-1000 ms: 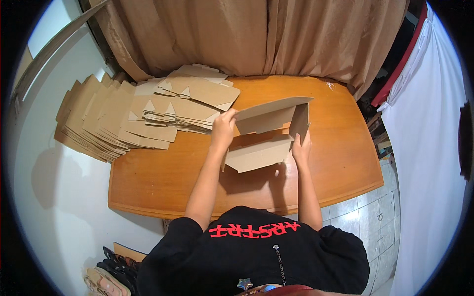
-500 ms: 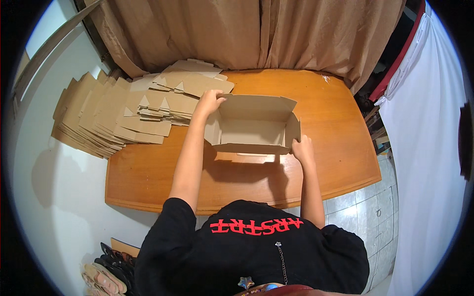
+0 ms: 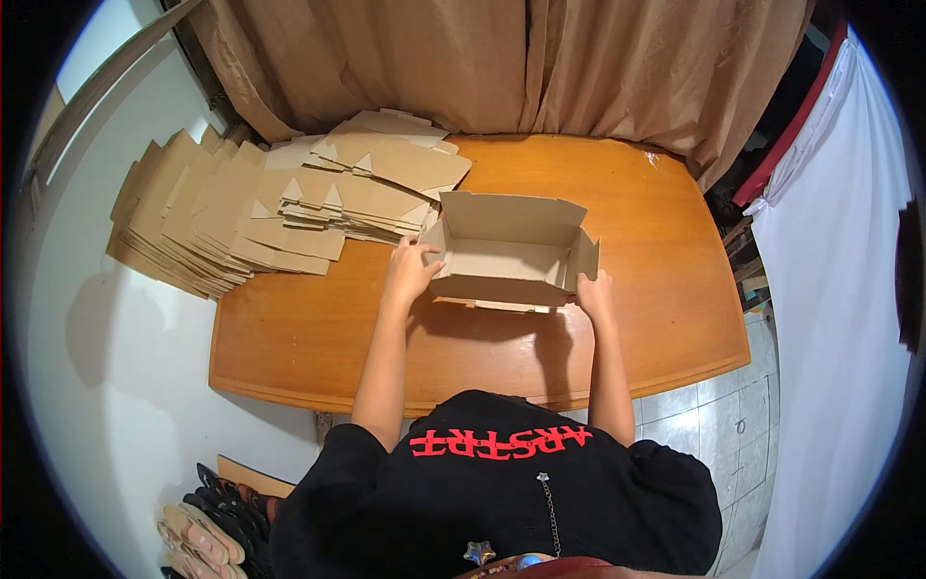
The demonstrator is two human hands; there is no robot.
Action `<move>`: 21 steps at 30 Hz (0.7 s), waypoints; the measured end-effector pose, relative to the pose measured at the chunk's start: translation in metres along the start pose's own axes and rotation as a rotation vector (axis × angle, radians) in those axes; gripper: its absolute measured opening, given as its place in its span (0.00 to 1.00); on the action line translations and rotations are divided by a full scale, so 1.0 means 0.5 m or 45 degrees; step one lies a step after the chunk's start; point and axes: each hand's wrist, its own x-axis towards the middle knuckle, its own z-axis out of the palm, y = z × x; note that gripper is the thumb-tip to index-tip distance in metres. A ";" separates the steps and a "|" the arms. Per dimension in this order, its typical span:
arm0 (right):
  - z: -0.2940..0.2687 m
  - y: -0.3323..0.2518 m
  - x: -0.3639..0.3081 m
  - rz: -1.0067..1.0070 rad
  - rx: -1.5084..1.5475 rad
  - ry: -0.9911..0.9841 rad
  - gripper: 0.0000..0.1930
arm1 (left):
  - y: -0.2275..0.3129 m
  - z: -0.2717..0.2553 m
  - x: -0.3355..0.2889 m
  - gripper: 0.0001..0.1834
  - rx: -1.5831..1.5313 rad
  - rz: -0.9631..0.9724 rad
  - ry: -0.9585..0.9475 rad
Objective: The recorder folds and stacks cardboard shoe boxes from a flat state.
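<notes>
An open-topped cardboard box [image 3: 511, 219] is between my two hands over the middle of the table, its plain brown inside facing up. At its left end, my left hand [image 3: 411, 272] is closed on the side wall by the near corner, with fingertips at the edge. My right hand [image 3: 594, 293] grips the near right corner, and its fingers are partly hidden by the cardboard. A flap or strip shows below the box's near wall. The underside of the box is out of sight.
Flat, cut cardboard blanks [image 3: 217, 207] lie in overlapping stacks on the left of the wooden table [image 3: 666, 289]. A brown curtain [image 3: 405, 68] hangs behind it. White cloth [image 3: 830, 241] hangs at the right, and several shoes [image 3: 207, 531] sit at the lower left.
My left hand has moved from the box's far left corner down to its near left side. The box has shifted slightly in the picture, and my right hand stays at the near right corner.
</notes>
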 end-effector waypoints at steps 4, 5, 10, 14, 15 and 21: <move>0.002 0.058 0.033 -0.042 -0.093 0.054 0.14 | -0.058 0.042 0.006 0.22 -0.125 -0.005 0.003; 0.000 0.072 0.039 -0.150 -0.129 0.066 0.13 | -0.052 0.045 0.004 0.22 -0.128 0.000 -0.001; -0.022 0.048 0.017 0.131 0.197 -0.070 0.14 | -0.004 0.043 -0.024 0.27 0.135 -0.198 0.160; 0.008 0.132 0.045 0.077 0.347 0.122 0.17 | 0.005 0.050 -0.030 0.35 0.515 -0.222 0.135; 0.025 0.164 0.057 0.080 0.348 0.127 0.17 | -0.002 0.054 -0.029 0.39 0.475 -0.276 0.019; 0.070 0.277 0.088 -0.113 0.383 0.631 0.34 | -0.046 0.098 -0.009 0.49 0.183 -0.451 -0.429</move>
